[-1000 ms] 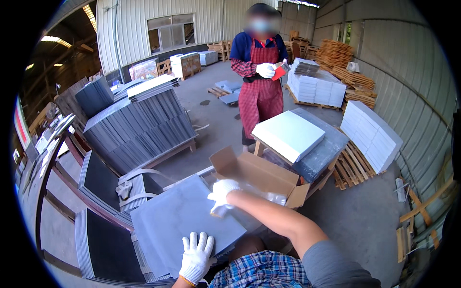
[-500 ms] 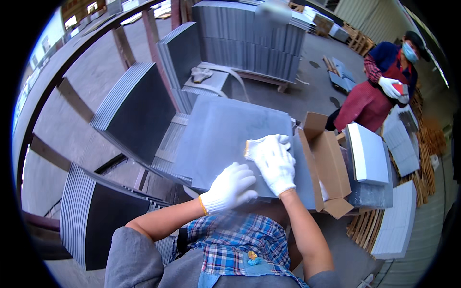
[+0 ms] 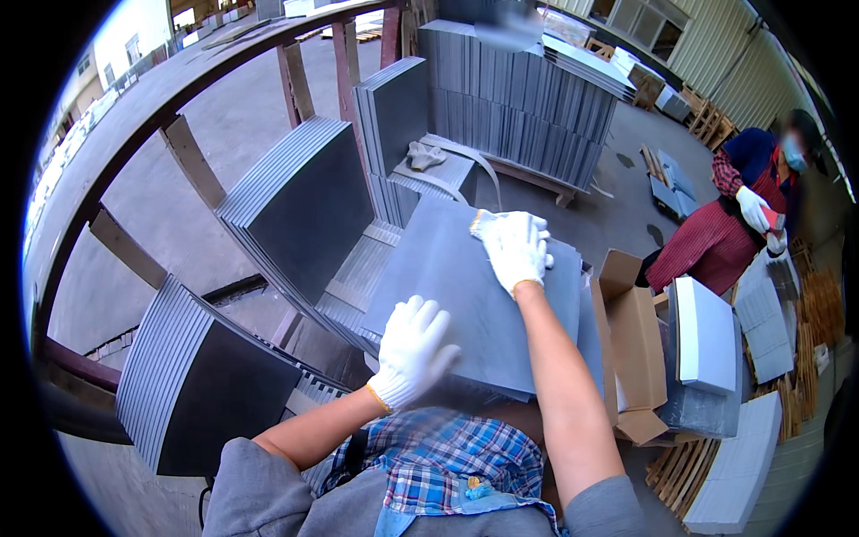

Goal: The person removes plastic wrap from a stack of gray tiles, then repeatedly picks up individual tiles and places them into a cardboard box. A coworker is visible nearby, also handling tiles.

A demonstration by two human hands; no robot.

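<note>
A flat grey stone tile [image 3: 447, 286] lies in front of me on top of a stack. My right hand [image 3: 517, 251], in a white knit glove, presses a crumpled white knit work glove [image 3: 480, 224] with a yellow edge against the tile's far part. The palm side of that hand is hidden. My left hand [image 3: 412, 345], gloved too, is at the tile's near left edge with its fingers apart and nothing in it; whether it touches the tile I cannot tell.
An open cardboard box [image 3: 631, 345] stands right of the tile, beside a white slab-shaped pack [image 3: 705, 331]. Stacks of dark tiles [image 3: 304, 197] lean on the left along a metal rail. A co-worker [image 3: 734, 210] at the right holds something red. A crumpled glove [image 3: 425, 157] lies beyond.
My right hand has slid the crumpled glove away from me toward the tile's far edge. The left hand has turned its fingers more forward. The whole view has shifted.
</note>
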